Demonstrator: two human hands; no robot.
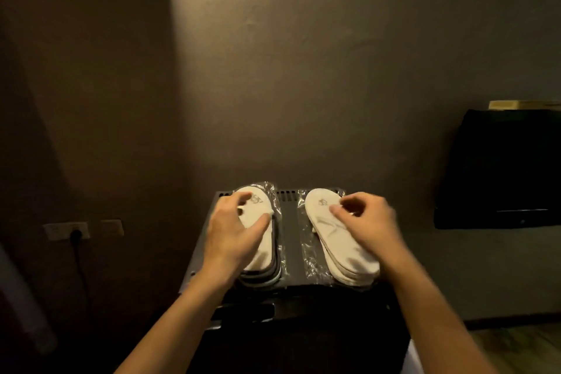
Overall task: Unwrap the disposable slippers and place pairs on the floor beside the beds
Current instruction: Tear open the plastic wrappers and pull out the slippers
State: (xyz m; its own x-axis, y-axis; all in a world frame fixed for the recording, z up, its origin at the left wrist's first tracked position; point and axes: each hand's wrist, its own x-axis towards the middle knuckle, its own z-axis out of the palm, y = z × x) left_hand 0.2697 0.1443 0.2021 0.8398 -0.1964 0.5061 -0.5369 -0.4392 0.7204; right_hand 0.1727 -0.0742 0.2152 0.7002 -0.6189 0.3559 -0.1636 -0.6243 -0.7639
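From the head camera, a dark metal box-like unit (291,252) stands against a dim brown wall (303,70), its vented far edge just behind two slipper packs and its near edge just below their heels. Open wall lies to the left, where a white wall socket with a black plug (66,231) sits; a black wall-mounted screen (498,170) hangs well apart on the right.

The left stack of white disposable slippers in clear plastic wrap (264,240) and the right stack of white disposable slippers in clear plastic wrap (337,240) lie side by side, toes far, a dark gap between them.

The left hand (233,234) rests on the left stack, fingers spread and curved over it. The right hand (364,222) has curled fingers at the right stack's toe; whether they pinch the wrap cannot be told.
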